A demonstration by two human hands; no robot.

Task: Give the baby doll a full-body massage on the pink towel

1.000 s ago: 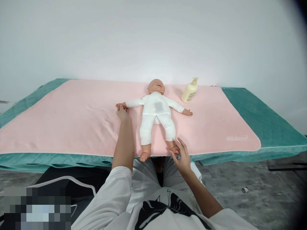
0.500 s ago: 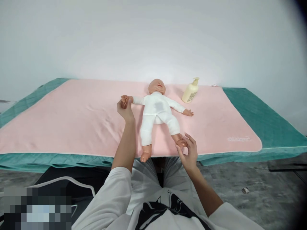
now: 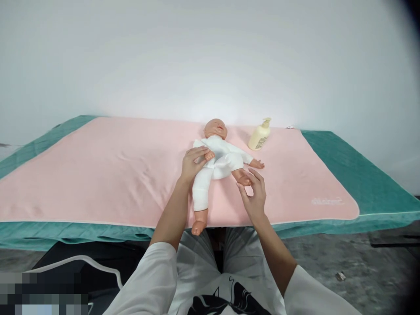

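Note:
A baby doll (image 3: pixel 215 151) with a white cloth body lies on its back on a pink mat (image 3: pixel 131 175), head toward the wall. My left hand (image 3: pixel 194 162) grips the doll's arm on the left side near its hand, which is folded in over the chest. With thumb and fingers, my right hand (image 3: pixel 255 190) holds the doll's foot (image 3: pixel 243 177) on the right side; that leg is bent up. The doll's other leg lies straight, its foot (image 3: pixel 199 222) at the mat's front edge. Its other arm is stretched out to the right.
A cream pump bottle (image 3: pixel 259 136) stands on the mat, right of the doll's head. Beneath the mat is a green cover (image 3: pixel 357 175). A white wall (image 3: pixel 210 57) rises behind. At lower left are a black item (image 3: pixel 98 253) and a pale curved tube (image 3: pixel 75 259).
My left hand has brought the doll's arm from outstretched at the left in across its chest. My right hand has pushed the foot up, bending the leg. The view has tilted slightly upward.

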